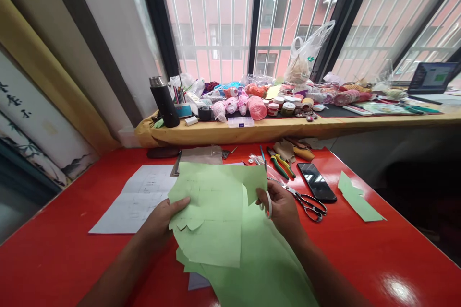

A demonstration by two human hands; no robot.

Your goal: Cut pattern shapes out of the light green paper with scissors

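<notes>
My left hand (162,223) grips the left edge of a sheet of light green paper (211,218), which has cut, notched edges. My right hand (283,208) holds its right edge, and a white ring (268,204), possibly a tape roll, sits by the fingers. A larger green sheet (261,264) lies beneath and drapes over the table's front edge. Black-handled steel scissors (306,204) lie on the red table (360,254) just right of my right hand, not touching it. A white patterned paper (137,199) lies left of my left hand.
A black phone (317,182), green-handled pliers (281,165) and a green paper offcut (358,199) lie on the table. Behind it, a yellow-covered sill (252,129) holds a black flask (163,100), pink yarn (257,108), and a laptop (430,78).
</notes>
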